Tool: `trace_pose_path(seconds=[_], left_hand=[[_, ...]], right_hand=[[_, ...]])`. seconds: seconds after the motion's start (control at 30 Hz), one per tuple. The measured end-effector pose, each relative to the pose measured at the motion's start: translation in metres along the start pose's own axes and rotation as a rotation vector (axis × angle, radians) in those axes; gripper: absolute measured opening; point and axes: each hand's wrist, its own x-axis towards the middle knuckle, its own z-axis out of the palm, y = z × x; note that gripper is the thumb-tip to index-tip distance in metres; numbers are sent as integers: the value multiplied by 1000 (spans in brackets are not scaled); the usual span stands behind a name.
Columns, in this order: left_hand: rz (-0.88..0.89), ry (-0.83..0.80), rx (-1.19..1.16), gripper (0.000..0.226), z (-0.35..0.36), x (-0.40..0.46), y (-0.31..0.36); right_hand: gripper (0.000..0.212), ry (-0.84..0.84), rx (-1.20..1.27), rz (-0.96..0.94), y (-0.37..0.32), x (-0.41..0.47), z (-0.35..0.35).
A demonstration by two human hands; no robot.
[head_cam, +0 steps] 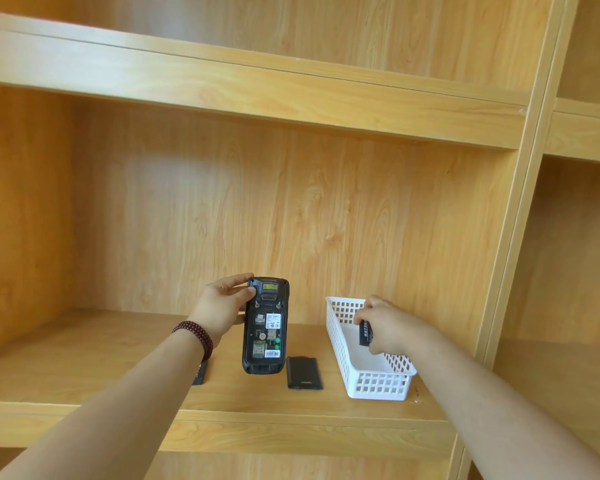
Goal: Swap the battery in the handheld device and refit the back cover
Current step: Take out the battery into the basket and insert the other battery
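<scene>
My left hand [222, 306] holds the black handheld device [265, 327] upright by its top left corner, back side toward me. Its battery bay is uncovered and shows labels and card slots. My right hand [385, 329] grips a black battery [365, 333] inside the white basket [378, 384]. The black back cover [304, 372] lies flat on the shelf just right of the device's foot. Another dark flat piece [201, 374] lies mostly hidden under my left forearm; I cannot tell what it is.
All of this sits on a wooden shelf [84, 368] inside a shelving unit. Another shelf board [257, 95] runs overhead, and an upright post [513, 237] stands close to the basket's right side.
</scene>
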Motion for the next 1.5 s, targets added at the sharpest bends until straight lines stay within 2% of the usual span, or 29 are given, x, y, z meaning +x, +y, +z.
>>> trace_pose_path(seconds=[0.23,0.37,0.87,1.1,1.23,1.37,1.43,1.5], left_hand=[[-8,6,15,29,-2,1,2],[-13,6,29,30,1,2,1],[-26,-13,48,30,22,7,-3],[-15,-16,52,30,25,5,-1],[-12,-15,52,30,26,3,2],[-10,-15,43,30,26,1,4],[-8,-16,37,30,26,-1,6],[-6,-19,30,30,25,-3,8]], right_hand=[[55,-185,-95,3,-2,23,30],[46,-177,-95,-12,-6,28,44],[54,-288,7,57,-12,31,47],[36,-262,96,132,-9,28,51],[14,-226,136,199,-8,29,48],[21,-244,156,266,-12,29,51],[18,-223,153,256,-13,27,49],[27,-171,165,255,-11,26,41]])
